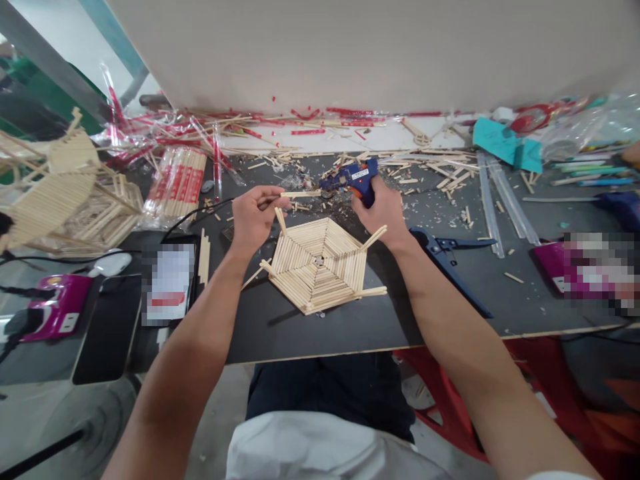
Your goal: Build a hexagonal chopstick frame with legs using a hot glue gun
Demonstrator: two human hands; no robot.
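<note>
My left hand (pixel 256 213) pinches a short pale wooden stick (pixel 303 194), held level above the table. In my right hand (pixel 380 207) is a blue hot glue gun (pixel 353 177), its nozzle pointing left, close to the stick's free end. Whether nozzle and stick touch, I cannot tell. Below and between my hands lies a hexagonal panel (pixel 295 273) built of wooden sticks in rings around a small central hole. Short stick posts (pixel 375 237) rise at several of its corners.
Blue cutters (pixel 450 260) lie right of the panel. Stick offcuts (pixel 455 177) litter the back of the table. Packed sticks (pixel 175 180), a lit phone (pixel 170 280), a dark phone (pixel 107 327) and a purple power strip (pixel 60 307) are at left. A stick structure (pixel 55 193) stands far left.
</note>
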